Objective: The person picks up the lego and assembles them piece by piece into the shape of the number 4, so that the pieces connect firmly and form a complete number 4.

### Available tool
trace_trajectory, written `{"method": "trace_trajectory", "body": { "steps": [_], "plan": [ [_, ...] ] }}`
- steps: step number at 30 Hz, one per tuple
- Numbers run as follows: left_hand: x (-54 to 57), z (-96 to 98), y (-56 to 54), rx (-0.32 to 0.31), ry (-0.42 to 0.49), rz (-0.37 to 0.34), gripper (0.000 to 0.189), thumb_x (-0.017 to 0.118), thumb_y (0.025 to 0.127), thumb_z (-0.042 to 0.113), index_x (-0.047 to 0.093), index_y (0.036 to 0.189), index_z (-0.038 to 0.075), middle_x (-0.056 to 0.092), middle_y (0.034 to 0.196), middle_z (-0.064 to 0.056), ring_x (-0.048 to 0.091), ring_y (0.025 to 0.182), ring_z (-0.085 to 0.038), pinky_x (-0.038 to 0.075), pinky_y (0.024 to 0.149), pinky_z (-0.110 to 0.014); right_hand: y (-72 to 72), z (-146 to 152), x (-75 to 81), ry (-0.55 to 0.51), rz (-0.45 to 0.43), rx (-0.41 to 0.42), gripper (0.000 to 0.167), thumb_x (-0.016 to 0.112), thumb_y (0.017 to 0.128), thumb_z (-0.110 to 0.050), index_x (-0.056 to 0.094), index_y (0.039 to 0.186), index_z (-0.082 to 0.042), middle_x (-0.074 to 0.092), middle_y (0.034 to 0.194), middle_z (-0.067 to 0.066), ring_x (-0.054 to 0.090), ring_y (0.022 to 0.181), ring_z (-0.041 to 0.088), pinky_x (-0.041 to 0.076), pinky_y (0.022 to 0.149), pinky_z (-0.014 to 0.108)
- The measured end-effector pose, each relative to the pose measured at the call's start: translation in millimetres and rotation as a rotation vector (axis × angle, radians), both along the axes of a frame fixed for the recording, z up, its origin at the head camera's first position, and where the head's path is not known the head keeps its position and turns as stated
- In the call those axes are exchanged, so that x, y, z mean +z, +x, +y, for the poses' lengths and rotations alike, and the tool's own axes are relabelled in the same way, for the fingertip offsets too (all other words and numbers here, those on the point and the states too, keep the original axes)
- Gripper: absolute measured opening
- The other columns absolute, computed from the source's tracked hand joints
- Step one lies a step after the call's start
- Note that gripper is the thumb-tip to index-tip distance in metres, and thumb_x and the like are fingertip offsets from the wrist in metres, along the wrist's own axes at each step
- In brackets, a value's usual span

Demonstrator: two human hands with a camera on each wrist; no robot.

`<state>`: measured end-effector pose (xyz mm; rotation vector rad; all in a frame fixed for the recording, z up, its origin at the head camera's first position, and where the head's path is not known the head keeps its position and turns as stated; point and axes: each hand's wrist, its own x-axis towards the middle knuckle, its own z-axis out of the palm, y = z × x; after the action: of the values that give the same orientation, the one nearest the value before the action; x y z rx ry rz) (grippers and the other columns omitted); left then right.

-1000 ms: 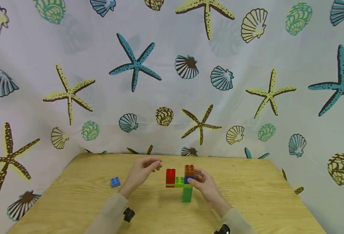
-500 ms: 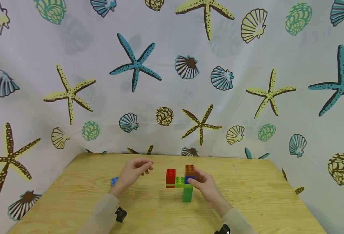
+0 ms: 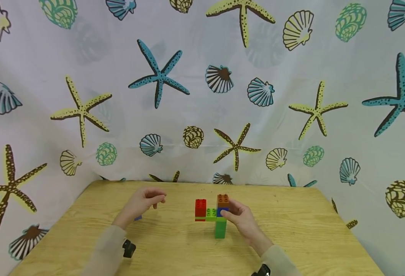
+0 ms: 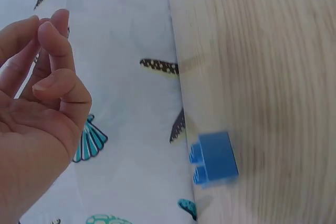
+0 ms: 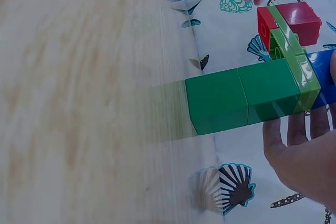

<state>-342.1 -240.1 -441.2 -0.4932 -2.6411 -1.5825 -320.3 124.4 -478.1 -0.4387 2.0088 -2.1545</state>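
A toy-brick tower stands on the table in the head view. Its column has dark green bricks (image 3: 220, 230) at the bottom, a blue brick (image 3: 219, 211) above, and an orange-brown brick (image 3: 222, 201) on top. A lime green piece (image 3: 210, 214) juts left from the column, bearing a red brick (image 3: 200, 207) at its end. My right hand (image 3: 245, 222) pinches the tower at the blue brick, thumb in front, fingers behind. Left of the tower, my left hand (image 3: 141, 204) hovers with loosely bent fingers, holding nothing. Below it lies a loose light-blue brick (image 4: 218, 157), mostly hidden in the head view.
The wooden table (image 3: 292, 230) runs back to a white curtain (image 3: 202, 107) printed with starfish and shells, which also hangs along both sides. A dark wrist camera (image 3: 129, 248) is strapped on the left sleeve, another (image 3: 263, 270) on the right.
My left hand has moved left, away from the tower and over the loose light-blue brick, covering most of it in the head view. The right hand and the tower have stayed put.
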Motion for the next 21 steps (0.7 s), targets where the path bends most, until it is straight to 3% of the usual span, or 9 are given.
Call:
{"method": "trace_trajectory", "body": {
  "steps": [8, 13, 21],
  "plan": [
    [-13.8, -35.7, -9.2, 0.078, -0.062, -0.018, 0.032, 0.060, 0.098, 0.027, 0.067, 0.120, 0.005, 0.069, 0.112, -0.016, 0.060, 0.087, -0.017, 0.052, 0.076, -0.036, -0.9, -0.9, 0.7, 0.009, -0.007, -0.002, 0.062, 0.070, 0.092, -0.024, 0.046, 0.146, -0.005, 0.062, 0.128, 0.005, 0.059, 0.112, 0.013, 0.049, 0.097, 0.029],
    [-20.6, -54.2, -7.7, 0.082, -0.068, -0.017, 0.034, 0.062, 0.098, 0.025, 0.065, 0.122, 0.002, 0.065, 0.122, -0.022, 0.063, 0.101, -0.023, 0.054, 0.083, -0.036, 0.3, -2.1, 1.9, 0.005, -0.007, -0.002, 0.062, 0.069, 0.092, -0.023, 0.045, 0.146, -0.005, 0.061, 0.129, 0.006, 0.058, 0.112, 0.012, 0.049, 0.097, 0.028],
    [-33.9, -70.1, -6.3, 0.124, -0.089, -0.053, 0.034, 0.065, 0.094, 0.010, 0.062, 0.125, -0.003, 0.063, 0.119, -0.022, 0.059, 0.100, -0.023, 0.052, 0.081, -0.035, 0.2, -2.9, 0.7, 0.000, -0.008, -0.008, 0.062, 0.070, 0.092, -0.023, 0.045, 0.146, -0.003, 0.060, 0.131, 0.007, 0.058, 0.113, 0.012, 0.048, 0.099, 0.030]
  ]
}}
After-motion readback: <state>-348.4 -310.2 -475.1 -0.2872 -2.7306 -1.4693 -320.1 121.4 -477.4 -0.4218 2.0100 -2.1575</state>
